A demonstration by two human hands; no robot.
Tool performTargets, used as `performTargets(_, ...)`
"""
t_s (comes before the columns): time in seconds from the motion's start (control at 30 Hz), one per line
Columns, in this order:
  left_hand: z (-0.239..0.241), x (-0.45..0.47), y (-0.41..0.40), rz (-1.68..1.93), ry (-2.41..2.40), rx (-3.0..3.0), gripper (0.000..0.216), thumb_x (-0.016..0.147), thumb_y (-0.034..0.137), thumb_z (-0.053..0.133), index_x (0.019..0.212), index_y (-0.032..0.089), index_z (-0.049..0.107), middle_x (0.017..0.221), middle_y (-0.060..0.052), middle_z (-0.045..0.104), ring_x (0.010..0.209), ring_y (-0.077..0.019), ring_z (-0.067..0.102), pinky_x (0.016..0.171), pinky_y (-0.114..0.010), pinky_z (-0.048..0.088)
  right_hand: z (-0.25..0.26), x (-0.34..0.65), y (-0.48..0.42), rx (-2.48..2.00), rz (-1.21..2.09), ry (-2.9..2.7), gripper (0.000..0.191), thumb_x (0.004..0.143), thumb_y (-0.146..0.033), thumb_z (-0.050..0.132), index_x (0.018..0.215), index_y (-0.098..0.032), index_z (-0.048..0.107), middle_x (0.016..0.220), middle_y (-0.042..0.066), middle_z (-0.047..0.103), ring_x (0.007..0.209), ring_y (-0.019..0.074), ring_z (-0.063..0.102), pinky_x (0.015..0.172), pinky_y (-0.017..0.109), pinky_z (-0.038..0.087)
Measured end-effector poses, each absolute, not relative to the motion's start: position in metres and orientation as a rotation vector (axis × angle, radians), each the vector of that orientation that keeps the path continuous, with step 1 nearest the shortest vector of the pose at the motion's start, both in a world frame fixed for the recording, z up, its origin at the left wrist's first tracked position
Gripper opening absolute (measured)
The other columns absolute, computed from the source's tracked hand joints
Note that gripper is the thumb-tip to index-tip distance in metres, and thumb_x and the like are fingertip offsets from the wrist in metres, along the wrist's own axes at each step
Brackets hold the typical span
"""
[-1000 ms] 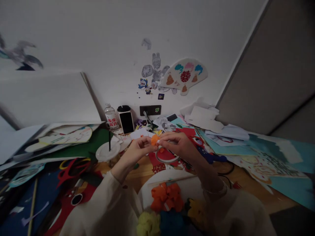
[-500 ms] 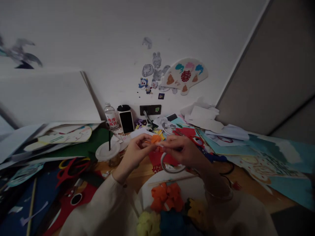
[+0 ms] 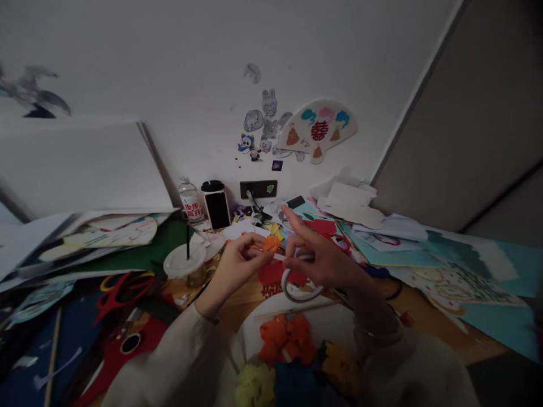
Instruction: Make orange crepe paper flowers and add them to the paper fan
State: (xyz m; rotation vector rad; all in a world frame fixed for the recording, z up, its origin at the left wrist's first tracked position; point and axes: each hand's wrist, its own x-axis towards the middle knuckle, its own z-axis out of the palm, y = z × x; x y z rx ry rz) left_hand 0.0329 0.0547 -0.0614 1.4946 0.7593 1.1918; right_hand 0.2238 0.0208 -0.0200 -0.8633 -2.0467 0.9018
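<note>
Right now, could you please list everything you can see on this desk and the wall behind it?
orange paper flower: one, orange, in the left hand's grip.
tape roll: one, white, hanging from the right hand.
paper flowers: several, orange, yellow, blue, on the white disc.
white disc: one, white, below the hands.
lidded cup: one, clear, black straw, left of the hands.
water bottle: one, clear, by the wall.
phone: one, black, beside the bottle.
scissors: one pair, red, far left.
fan cutout: one, cream, on the wall.
left hand: one, centre, pinching.
right hand: one, centre, fingers spread.
</note>
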Motion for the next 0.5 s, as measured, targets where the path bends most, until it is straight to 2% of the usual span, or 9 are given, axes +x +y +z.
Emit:
performTargets(0.17,-0.06,0.033,0.052,1.192,0.785,1.513,0.019,0.066,0.017,0.071,0.084,0.015,0.063,0.066,0.003,0.065,0.056,-0.0085,0.062,0.053,-0.016,0.044,-0.027,0.217,0.029,-0.896,0.862,-2.039,0.08,0.086,-0.026,0.057,0.148,-0.023,0.007,0.07,-0.005,0.054,0.063,0.0096,0.049,0.062,0.019,0.046)
performTargets(0.5,-0.061,0.033,0.05,1.2,0.818,1.531,0.021,0.066,0.023,0.075,0.082,0.014,0.065,0.074,-0.003,0.069,0.064,-0.0136,0.066,0.059,-0.02,0.049,-0.032,0.213,0.032,-0.972,0.626,-2.067,0.076,0.087,-0.021,0.053,0.148,-0.023,0.009,0.068,-0.005,0.053,0.061,0.0099,0.05,0.061,0.02,0.045)
